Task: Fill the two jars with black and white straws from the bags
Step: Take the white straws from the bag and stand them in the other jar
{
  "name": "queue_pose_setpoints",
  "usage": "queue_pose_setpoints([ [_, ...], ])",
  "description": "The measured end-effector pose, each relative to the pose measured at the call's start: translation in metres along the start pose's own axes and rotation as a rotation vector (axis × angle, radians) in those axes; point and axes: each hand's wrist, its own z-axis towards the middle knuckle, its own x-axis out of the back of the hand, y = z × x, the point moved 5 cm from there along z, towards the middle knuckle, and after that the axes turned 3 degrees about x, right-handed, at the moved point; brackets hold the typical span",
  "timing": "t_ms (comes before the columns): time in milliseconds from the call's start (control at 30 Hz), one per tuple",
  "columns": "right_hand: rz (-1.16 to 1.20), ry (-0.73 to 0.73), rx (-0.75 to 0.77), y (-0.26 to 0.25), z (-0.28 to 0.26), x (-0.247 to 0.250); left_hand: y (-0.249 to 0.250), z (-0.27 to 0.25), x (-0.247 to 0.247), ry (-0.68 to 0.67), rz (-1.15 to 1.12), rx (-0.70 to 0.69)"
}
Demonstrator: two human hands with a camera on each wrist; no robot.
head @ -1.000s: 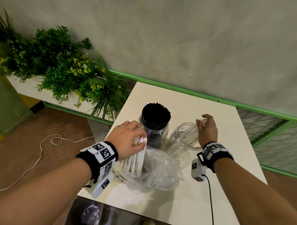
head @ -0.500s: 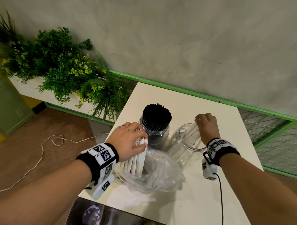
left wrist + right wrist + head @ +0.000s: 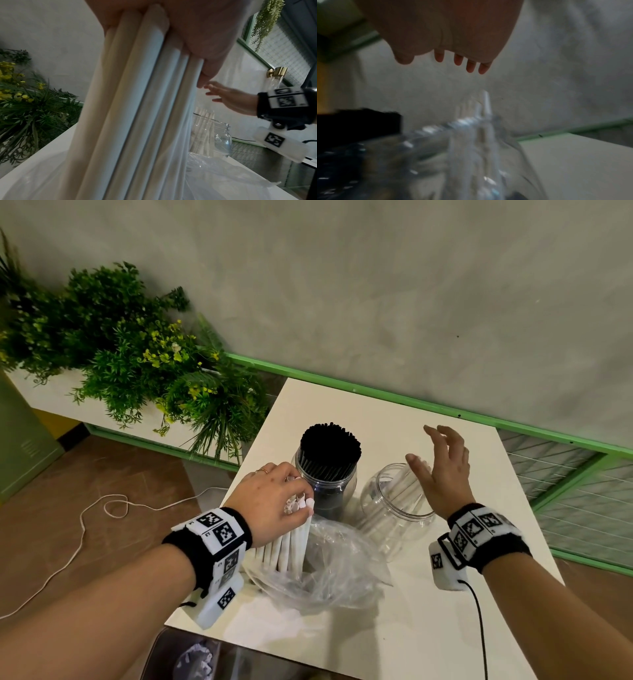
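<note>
My left hand grips the top of a bundle of white straws that stands upright in a clear plastic bag; the same bundle of white straws fills the left wrist view. Behind it stands a clear jar packed with black straws. To its right a second clear jar holds a few white straws leaning inside. My right hand hovers above that jar's rim with fingers spread and nothing in it. In the blurred right wrist view the fingertips hang above the jar's straws.
The white table stands against a grey wall with a green rail. Leafy plants in a white planter stand to the left. A white cord lies on the brown floor. A dark bin with crumpled paper sits below the table's near edge.
My right hand let go of the white straws it held at the jar's mouth, lifted and spread its fingers. The left hand kept its hold on the bundle.
</note>
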Motion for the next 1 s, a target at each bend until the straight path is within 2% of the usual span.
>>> queue_pose_setpoints([
  [67,0.026,0.021,0.165,-0.036,-0.012,0.007,-0.001,-0.001,0.0,-0.002,0.0,-0.001],
  [133,0.179,-0.089,0.237,-0.069,-0.032,0.001,-0.002,-0.002,0.0,-0.005,0.002,-0.007],
  [267,0.609,-0.567,0.09,-0.122,-0.073,-0.053,-0.003,-0.001,0.001,-0.042,-0.003,-0.044],
  [333,0.646,-0.643,0.083,-0.137,-0.082,-0.078,-0.004,-0.004,0.005,-0.055,0.049,-0.071],
  [433,0.738,-0.572,0.012,-0.146,-0.084,-0.096,-0.008,-0.012,0.012,-0.041,0.157,-0.046],
  [567,0.805,-0.426,-0.092,-0.143,-0.086,-0.104,-0.013,-0.018,0.01,-0.04,-0.034,-0.011],
  [700,0.849,-0.38,-0.142,-0.145,-0.086,-0.099,-0.015,-0.019,0.007,0.029,-0.132,-0.013],
  [1000,0.811,-0.315,-0.199,-0.145,-0.089,-0.098,-0.012,-0.014,0.008,-0.041,0.068,-0.044],
])
